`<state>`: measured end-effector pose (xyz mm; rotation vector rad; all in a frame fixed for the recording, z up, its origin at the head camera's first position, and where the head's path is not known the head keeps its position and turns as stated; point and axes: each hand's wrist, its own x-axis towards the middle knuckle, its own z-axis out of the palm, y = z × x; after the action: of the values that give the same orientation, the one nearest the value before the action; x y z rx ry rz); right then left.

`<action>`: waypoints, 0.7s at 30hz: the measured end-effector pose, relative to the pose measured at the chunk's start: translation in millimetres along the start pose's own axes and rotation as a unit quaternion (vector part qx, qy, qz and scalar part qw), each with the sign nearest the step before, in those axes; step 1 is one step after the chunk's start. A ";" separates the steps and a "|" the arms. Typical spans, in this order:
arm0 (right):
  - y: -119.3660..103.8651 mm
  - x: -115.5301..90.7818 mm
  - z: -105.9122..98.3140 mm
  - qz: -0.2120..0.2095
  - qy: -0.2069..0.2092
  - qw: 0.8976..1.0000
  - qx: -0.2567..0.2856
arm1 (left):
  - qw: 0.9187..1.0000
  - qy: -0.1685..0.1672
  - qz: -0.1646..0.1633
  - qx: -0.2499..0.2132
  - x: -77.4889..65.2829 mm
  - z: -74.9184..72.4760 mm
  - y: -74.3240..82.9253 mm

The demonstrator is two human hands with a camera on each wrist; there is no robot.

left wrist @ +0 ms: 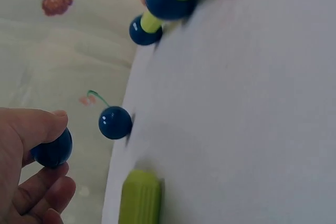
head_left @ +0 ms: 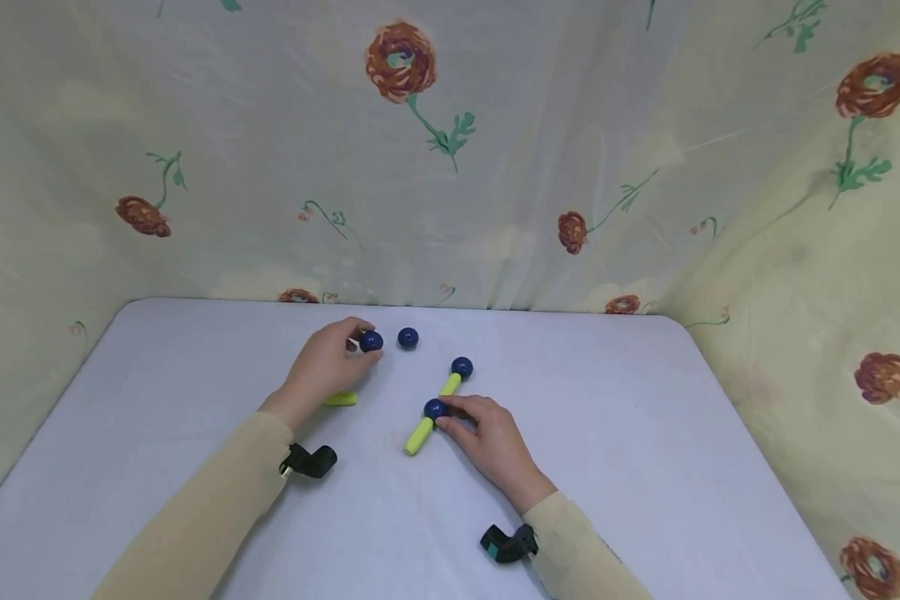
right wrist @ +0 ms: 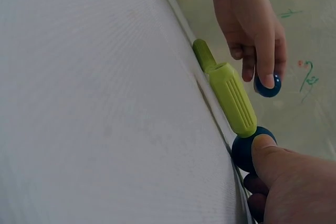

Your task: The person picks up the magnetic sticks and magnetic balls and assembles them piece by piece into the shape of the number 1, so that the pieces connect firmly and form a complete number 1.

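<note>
On a white table (head_left: 615, 417), the left hand (head_left: 317, 362) pinches a glossy blue ball (head_left: 371, 342), the right hand (head_left: 492, 437) a lime-rod-and-blue-ball chain (head_left: 433, 409), assembly apparently needing alignment next.

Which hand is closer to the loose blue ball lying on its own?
Left. The left hand pinches another blue ball just left of the loose blue ball. The right hand is farther off, to the right and closer to the person.

Fingers (left wrist: 43, 186) pinching blue ball (left wrist: 54, 151), separate ball (left wrist: 115, 123), green rod (left wrist: 139, 199)
</note>
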<state>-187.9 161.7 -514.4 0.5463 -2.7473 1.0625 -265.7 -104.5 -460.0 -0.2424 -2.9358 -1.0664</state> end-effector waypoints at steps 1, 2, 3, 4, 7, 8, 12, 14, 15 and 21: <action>-0.1 0.0 0.2 0.001 0.001 1.000 -0.001 | 1.000 0.002 0.000 -0.006 -4.4 -1.5 1.3; -0.2 0.0 0.3 0.001 0.001 1.000 -0.003 | 1.000 0.003 0.002 -0.011 -9.1 -3.2 2.5; -0.3 0.0 0.4 0.001 0.002 1.000 -0.005 | 1.000 0.005 0.004 -0.015 -14.0 -4.8 3.6; -0.3 0.0 0.5 0.002 0.002 1.000 -0.006 | 1.000 0.006 0.005 -0.020 -18.9 -6.2 5.0; -0.5 0.1 0.2 0.005 0.002 1.000 -0.009 | 0.999 0.006 0.005 -0.033 -32.9 -8.7 7.7; -0.4 0.0 0.2 0.006 0.002 1.000 -0.009 | 0.999 0.006 0.005 -0.036 -37.0 -8.9 8.4; -0.2 0.2 0.0 0.008 -0.001 1.000 -0.009 | 0.999 0.006 0.002 -0.050 -51.7 -7.4 9.1; -0.1 0.3 0.2 0.006 0.000 1.000 -0.010 | 0.998 0.008 0.003 -0.058 -58.7 -5.0 7.8; -0.4 0.3 0.2 0.006 -0.001 1.000 -0.010 | 0.998 0.008 0.002 -0.063 -62.4 -3.3 6.7; -1.6 -0.6 -0.2 0.007 -0.003 1.000 -0.012 | 0.996 0.003 0.001 -0.091 -83.8 8.8 4.8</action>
<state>-186.7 160.9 -513.5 0.5272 -2.7698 1.0300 -181.8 -107.2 -468.8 -0.2417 -2.8328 -1.3346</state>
